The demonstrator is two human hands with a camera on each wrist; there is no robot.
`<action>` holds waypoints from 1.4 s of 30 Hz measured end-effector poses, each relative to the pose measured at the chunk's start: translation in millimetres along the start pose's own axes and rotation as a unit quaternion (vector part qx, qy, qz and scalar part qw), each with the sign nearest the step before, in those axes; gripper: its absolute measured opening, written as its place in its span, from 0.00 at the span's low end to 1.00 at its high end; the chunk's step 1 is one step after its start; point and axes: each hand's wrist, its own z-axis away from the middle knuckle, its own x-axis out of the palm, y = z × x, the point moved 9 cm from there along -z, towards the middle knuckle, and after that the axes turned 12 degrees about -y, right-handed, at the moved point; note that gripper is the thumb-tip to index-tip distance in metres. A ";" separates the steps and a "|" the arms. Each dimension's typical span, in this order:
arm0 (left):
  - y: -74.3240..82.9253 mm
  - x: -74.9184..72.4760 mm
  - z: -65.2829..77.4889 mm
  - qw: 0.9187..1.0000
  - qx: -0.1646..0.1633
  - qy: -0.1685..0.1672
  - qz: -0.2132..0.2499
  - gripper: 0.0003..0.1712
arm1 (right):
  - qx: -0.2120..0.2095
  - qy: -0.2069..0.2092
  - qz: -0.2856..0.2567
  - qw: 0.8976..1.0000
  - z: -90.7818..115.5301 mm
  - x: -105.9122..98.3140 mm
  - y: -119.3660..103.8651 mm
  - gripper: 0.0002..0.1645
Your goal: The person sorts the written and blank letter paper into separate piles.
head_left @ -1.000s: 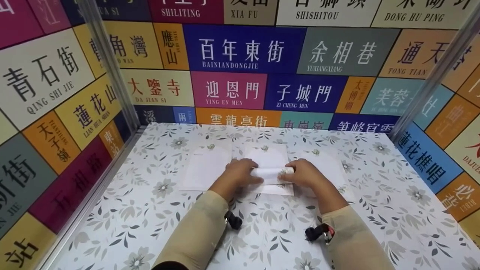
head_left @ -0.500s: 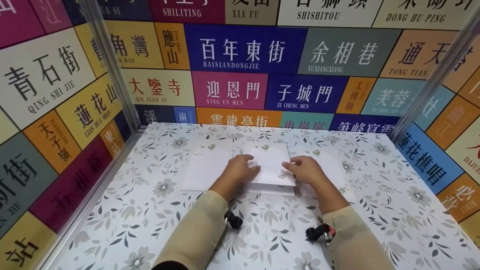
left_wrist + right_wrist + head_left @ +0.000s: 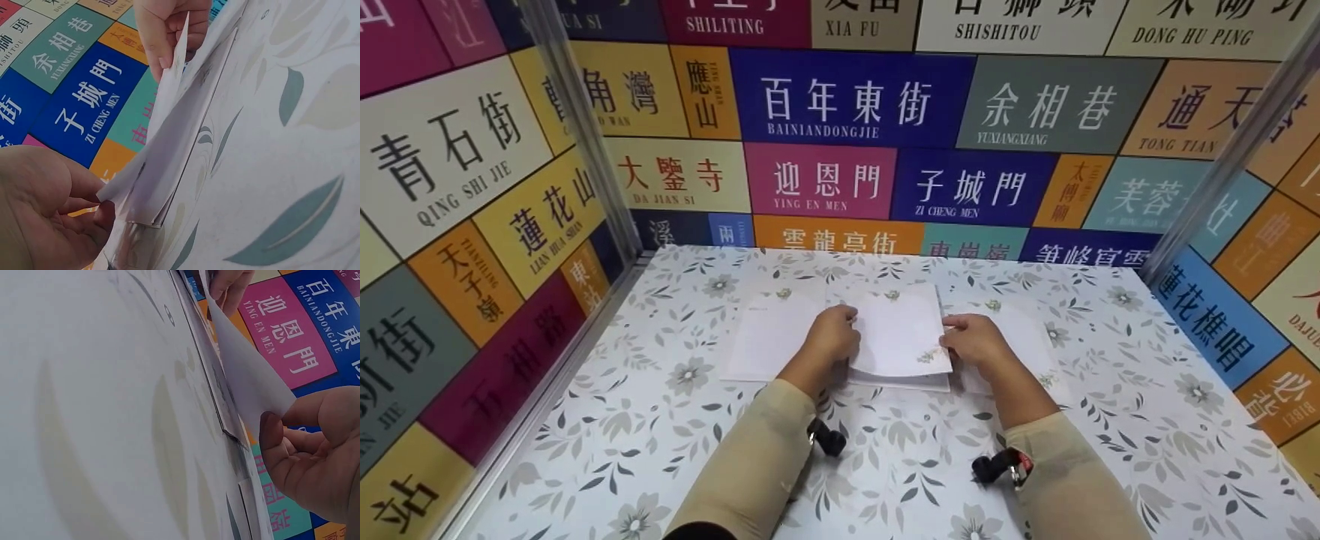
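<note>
A white sheet of paper (image 3: 896, 330) with a small leafy print at top and bottom right sits in the middle of the table, over more sheets (image 3: 901, 382). My left hand (image 3: 832, 337) pinches its left edge between thumb and fingers. Opposite, my right hand (image 3: 973, 339) pinches the right edge. Seen from the left wrist, the held sheet (image 3: 143, 163) bows and its near edge is lifted off the stack (image 3: 185, 146) beneath. The right wrist view has the sheet's corner (image 3: 250, 377) between my right thumb and fingers.
Similar white papers lie on either side, a left one (image 3: 769, 337) and a right one (image 3: 1016, 341). The table (image 3: 900, 480) has a leaf-patterned cover. Walls with colourful street-name panels (image 3: 851, 97) enclose its back and sides.
The sheet was rolled up at its front a second ago and has since unfolded toward me. Both hands have shifted from its front part out to its side edges.
</note>
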 end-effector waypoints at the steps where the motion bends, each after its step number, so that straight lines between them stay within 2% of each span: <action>1: 0.7 -0.7 0.6 1.000 0.002 0.003 -0.001 0.31 | 0.000 0.002 -0.006 1.000 0.1 -0.5 -0.4 0.31; 6: 1.8 -3.3 1.2 1.000 -0.010 0.016 -0.002 0.32 | 0.000 0.010 -0.040 0.999 -0.2 -4.1 -1.0 0.31; 11: 1.5 -2.0 -0.4 0.999 -0.025 0.010 0.041 0.35 | -0.015 0.023 -0.045 0.999 1.2 -11.3 -3.0 0.30; 15: 6.1 -0.1 -1.1 0.998 -0.006 0.012 0.065 0.36 | -0.019 0.029 -0.055 0.998 4.1 -18.1 -2.7 0.31; 22: 21.6 9.8 -1.4 0.997 0.049 0.025 0.061 0.36 | -0.007 0.024 -0.070 0.997 10.7 -33.4 9.6 0.32; 26: 32.2 19.8 -1.9 0.995 0.082 0.027 0.056 0.36 | -0.001 0.023 -0.073 0.997 14.3 -44.5 19.4 0.33; 30: 43.6 34.1 -1.9 0.992 0.105 0.019 0.072 0.37 | 0.007 0.021 -0.072 0.997 20.8 -56.5 29.5 0.34; 33: 51.3 48.2 -2.6 0.989 0.110 0.012 0.097 0.37 | 0.001 0.019 -0.079 0.997 27.3 -67.6 38.3 0.35; 42: 74.5 86.4 -2.0 0.984 0.135 0.018 0.115 0.33 | 0.008 0.009 -0.050 0.999 45.7 -102.3 68.5 0.36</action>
